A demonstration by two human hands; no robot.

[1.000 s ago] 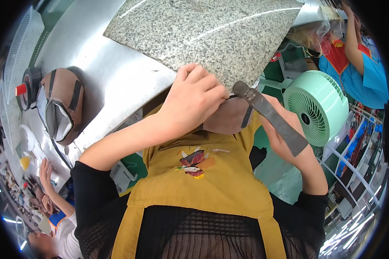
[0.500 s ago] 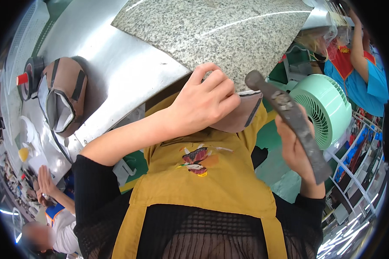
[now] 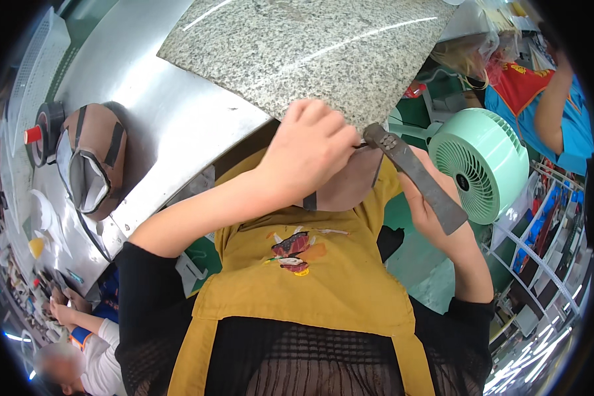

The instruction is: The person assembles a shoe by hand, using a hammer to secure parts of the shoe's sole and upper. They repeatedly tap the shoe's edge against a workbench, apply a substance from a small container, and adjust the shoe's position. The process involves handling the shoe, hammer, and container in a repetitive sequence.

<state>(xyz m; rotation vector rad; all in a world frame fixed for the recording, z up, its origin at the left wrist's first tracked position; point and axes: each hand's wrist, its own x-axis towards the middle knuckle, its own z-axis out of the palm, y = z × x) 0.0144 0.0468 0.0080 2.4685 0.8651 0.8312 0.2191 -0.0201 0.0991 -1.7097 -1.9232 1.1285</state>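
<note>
My left hand (image 3: 313, 142) is closed with its fingers bent at the near corner of a speckled granite slab (image 3: 297, 59). It pinches the upper edge of a brown piece with dark strips (image 3: 346, 185), apparently a shoe upper, which hangs over my yellow apron (image 3: 277, 284). Its gripped part is hidden under my fingers. Wrapped round a dark, worn hammer (image 3: 416, 175), my right hand (image 3: 424, 214) holds it slanted. The hammer's head is close beside my left fingertips, at the brown piece's edge; whether it touches cannot be made out.
Beneath the slab is a shiny metal table (image 3: 178, 125). On its left lie a similar brown piece (image 3: 102, 158) and a dark roll (image 3: 48, 132). A green fan (image 3: 485, 165) stands at right. Co-workers sit at far right (image 3: 534, 99) and lower left (image 3: 92, 350).
The hammer has come down and left, from raised beside the brown piece to right at its edge. My left hand and the brown piece have shifted slightly left.
</note>
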